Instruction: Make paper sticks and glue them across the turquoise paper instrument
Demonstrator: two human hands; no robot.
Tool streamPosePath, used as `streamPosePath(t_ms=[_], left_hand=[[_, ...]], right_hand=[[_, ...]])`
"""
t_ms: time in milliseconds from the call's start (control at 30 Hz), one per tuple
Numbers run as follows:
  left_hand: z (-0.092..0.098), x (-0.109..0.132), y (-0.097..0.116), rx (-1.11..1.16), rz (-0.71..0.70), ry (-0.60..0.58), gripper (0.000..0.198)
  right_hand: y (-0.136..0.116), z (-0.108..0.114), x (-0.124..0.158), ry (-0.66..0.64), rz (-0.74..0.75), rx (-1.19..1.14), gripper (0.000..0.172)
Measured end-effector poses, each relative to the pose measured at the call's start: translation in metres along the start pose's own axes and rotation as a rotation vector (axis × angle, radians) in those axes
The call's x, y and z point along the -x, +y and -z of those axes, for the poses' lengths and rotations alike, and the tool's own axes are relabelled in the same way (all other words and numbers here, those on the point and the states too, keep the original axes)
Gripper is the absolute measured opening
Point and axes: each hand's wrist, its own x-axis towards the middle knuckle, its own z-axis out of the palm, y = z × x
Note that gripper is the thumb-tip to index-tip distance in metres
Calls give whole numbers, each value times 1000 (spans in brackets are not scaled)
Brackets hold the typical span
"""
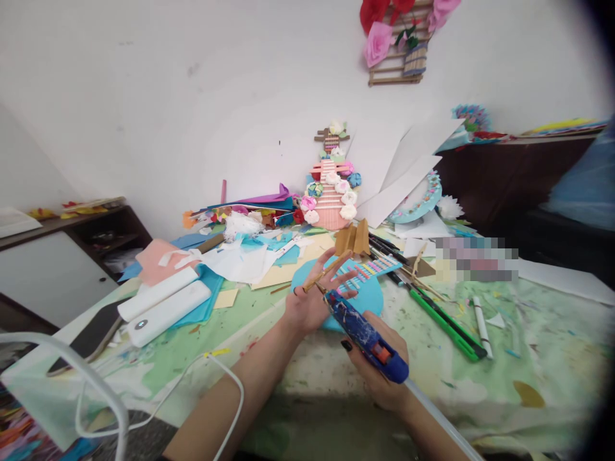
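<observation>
My right hand (pixel 382 371) is wrapped round a blue hot glue gun (pixel 362 333), with a long pale glue stick (pixel 444 419) running out of its back. In my left hand (pixel 310 310), palm turned up, a thin brown strip (pixel 329 270) is held between thumb and fingers. The gun's nozzle is close to that strip; whether they touch I cannot tell. Beneath both hands lies a light blue rounded card piece (pixel 372 301), partly hidden, with a neck (pixel 372 271) covered in pastel stripes. Just behind stands a folded brown paper piece (pixel 352 238).
A guitar-shaped craft with paper flowers (pixel 331 198) leans against the wall. To the right lie a green cutter (pixel 444 323) and a white marker (pixel 482 326). A dark phone (pixel 89 336), white device (pixel 170 310) and white cable (pixel 235 378) are on the left, paper scraps (pixel 240 259) behind.
</observation>
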Motion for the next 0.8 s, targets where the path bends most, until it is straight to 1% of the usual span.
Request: streamPosePath(t_ms=[167,367,433,533,600,667,733,800], left_hand=[[-1,1,-2,21,-6,1,106],[-5,1,-2,66,14,-15,108],[-5,1,-2,75,23,-16,107],[-3,1,-2,82,32,-21,105],[-3,2,-2,92,38,-25,105],[-4,2,-2,106,38,-26,105],[-5,2,-2,119,36,-26,105],[-5,2,-2,125,40,-24,104]], right_hand=[[-1,-2,-2,8,-25,0,17],[8,-5,-4,137,-134,24,10],[6,-5,-3,130,-114,34,13],[1,-6,-1,75,-51,53,15],[1,-7,0,66,-60,61,14],[5,-8,1,104,-120,73,14],[11,-10,3,172,-172,88,12],[16,-11,4,244,-183,95,10]])
